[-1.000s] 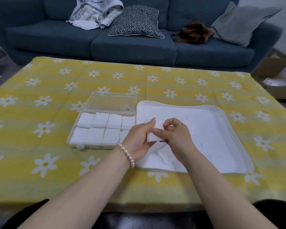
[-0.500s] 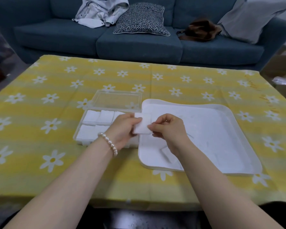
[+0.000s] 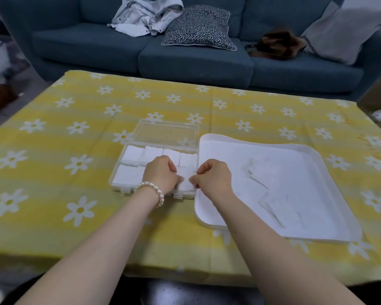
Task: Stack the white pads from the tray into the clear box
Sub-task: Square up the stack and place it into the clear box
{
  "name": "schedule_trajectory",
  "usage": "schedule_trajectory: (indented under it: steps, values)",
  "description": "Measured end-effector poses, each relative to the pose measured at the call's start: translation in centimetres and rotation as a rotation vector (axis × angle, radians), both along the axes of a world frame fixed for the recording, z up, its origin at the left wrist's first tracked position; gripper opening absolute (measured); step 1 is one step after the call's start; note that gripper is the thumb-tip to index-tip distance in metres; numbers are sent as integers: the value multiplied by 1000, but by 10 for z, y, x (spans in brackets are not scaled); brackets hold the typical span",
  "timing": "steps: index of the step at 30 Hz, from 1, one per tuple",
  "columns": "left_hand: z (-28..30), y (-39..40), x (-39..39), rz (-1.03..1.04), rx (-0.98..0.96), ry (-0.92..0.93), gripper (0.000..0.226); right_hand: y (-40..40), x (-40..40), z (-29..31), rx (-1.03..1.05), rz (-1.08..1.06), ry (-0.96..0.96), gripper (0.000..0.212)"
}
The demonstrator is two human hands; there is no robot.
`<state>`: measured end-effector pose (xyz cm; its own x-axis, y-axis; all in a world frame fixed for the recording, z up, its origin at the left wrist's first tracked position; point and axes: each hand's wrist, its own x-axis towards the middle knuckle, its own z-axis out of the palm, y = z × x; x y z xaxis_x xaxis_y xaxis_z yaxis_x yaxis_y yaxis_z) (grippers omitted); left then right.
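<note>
Inside clear box [image 3: 128, 150], stacked white pads [image 3: 132, 154], loose pads [image 3: 273, 203] in tray [image 3: 330, 172]

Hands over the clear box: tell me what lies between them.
A white pad, pinched between left hand and right hand above the clear box's near-right compartment, head view.

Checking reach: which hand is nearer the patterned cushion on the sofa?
Left. The left hand lies almost straight below the patterned cushion; the right hand sits slightly farther right.

Dim, even indoor light; no hard shadows under my arms. White tray [image 3: 317, 150] washes out. Wide-angle bending at frame edges; slight overall softness.
</note>
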<state>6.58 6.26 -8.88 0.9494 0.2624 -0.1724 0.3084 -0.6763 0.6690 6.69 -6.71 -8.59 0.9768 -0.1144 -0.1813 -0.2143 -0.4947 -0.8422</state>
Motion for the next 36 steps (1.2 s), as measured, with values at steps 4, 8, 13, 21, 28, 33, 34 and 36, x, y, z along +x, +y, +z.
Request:
schedule_trajectory:
  steps: [4,8,13,21,28,33,34,36]
  values:
    - [1,-1,2,-59,39,6,22,-9,-1,-3,-107,37,-31,23]
    - [-2,0,4,-155,68,-8,22,-33,3,-4,-96,-39,-37,17]
    - [-1,4,6,-226,72,0,22,-69,11,-5,-102,-149,-35,9]
    - [-5,-5,1,-299,201,-37,9,-88,12,-8,-77,-162,-24,13]
    - [0,-9,0,-389,129,-72,15,-99,15,-13,-78,-174,-27,10]
    - [-3,-15,4,-409,229,-5,31,-109,23,-19,-208,-155,-26,14]
    - [-3,-16,5,-415,252,2,33,-110,26,-20,-243,-120,-27,15]
    - [0,-18,5,-423,278,17,34,-109,35,-22,-323,-8,-35,24]
